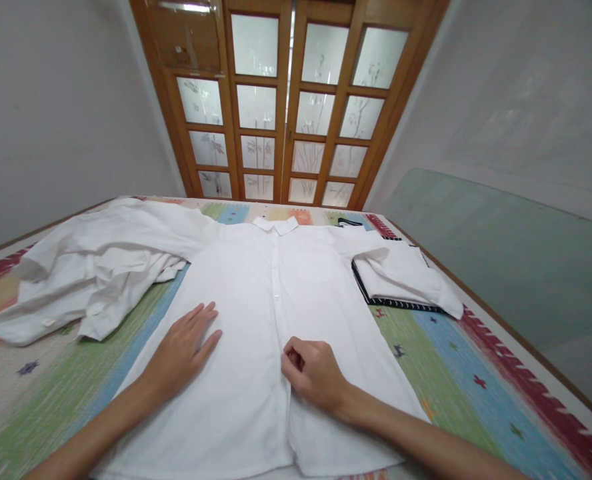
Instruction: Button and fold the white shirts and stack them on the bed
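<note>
- White cloth lies in a rumpled pile (pixel 121 267) between nine and ten o'clock, counting from the middle of the shirt, collar at twelve; one shirt sleeve runs into it, and where the two part is hard to tell.
- Striped mat (pixel 51 400) shows bare at eight, under everything else.
- Left hand (pixel 183 350), at about eight to nine on the shirt, lies palm down with fingers stretched out, thumb a little off from them, pointing to one; it appears to hold nothing.
- White shirt (pixel 246 300) is spread front up at the centre, under and ahead of both hands. Its long axis runs from twelve to six, collar (pixel 276 227) far, hem nearest the wearer.
- Button placket (pixel 276 280) follows that axis between the hands; the right one is much the nearer, right at its edge, while the left is well off to nine.
- Right hand (pixel 313 377), toward five, has its fingers curled in; whether cloth is pinched there I cannot tell. The hands are apart.
- Black-trimmed folded cloth (pixel 406 305) lies between two and three, partly under white fabric.
</note>
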Motion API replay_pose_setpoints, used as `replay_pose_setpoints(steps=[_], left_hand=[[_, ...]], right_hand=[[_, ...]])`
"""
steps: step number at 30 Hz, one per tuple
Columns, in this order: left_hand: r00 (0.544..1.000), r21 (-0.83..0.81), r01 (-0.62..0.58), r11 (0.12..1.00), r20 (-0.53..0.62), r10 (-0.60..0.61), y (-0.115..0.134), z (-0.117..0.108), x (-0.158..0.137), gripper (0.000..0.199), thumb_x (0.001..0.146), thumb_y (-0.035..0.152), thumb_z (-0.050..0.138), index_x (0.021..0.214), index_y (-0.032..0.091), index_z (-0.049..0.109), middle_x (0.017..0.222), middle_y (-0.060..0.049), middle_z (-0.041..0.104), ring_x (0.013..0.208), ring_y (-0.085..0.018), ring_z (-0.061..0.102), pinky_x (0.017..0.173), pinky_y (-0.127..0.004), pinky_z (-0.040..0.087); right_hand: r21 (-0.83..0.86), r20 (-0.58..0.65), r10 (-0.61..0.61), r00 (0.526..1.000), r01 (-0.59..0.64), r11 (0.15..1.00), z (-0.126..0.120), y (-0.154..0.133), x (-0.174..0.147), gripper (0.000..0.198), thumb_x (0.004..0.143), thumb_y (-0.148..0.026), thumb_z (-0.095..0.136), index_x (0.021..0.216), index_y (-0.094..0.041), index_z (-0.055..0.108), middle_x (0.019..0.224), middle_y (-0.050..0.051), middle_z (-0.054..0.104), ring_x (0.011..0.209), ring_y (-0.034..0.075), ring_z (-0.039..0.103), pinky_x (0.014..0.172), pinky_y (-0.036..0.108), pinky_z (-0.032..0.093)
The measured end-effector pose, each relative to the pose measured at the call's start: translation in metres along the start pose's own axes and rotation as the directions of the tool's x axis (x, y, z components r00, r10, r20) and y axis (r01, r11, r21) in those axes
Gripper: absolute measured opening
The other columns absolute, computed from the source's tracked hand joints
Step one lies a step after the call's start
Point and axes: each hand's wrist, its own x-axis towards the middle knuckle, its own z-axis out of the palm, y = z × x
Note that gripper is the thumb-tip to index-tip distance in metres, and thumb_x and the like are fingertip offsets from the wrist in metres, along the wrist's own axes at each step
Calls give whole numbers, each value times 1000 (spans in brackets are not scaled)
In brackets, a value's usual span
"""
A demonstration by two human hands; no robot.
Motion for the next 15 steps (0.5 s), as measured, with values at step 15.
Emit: replay_pose_setpoints(steps=[15], left_hand=[[983, 164, 167, 972, -105, -151, -46, -33, -24, 55, 95, 50, 26, 114, 13, 62, 124, -16, 64, 115, -31, 58, 103, -46, 41]], right_hand=[[17, -47, -28, 998, 29, 999, -4, 3, 5, 11, 74, -13, 55, 65, -19, 54, 61, -2, 54, 62, 13, 51, 68, 29, 37]])
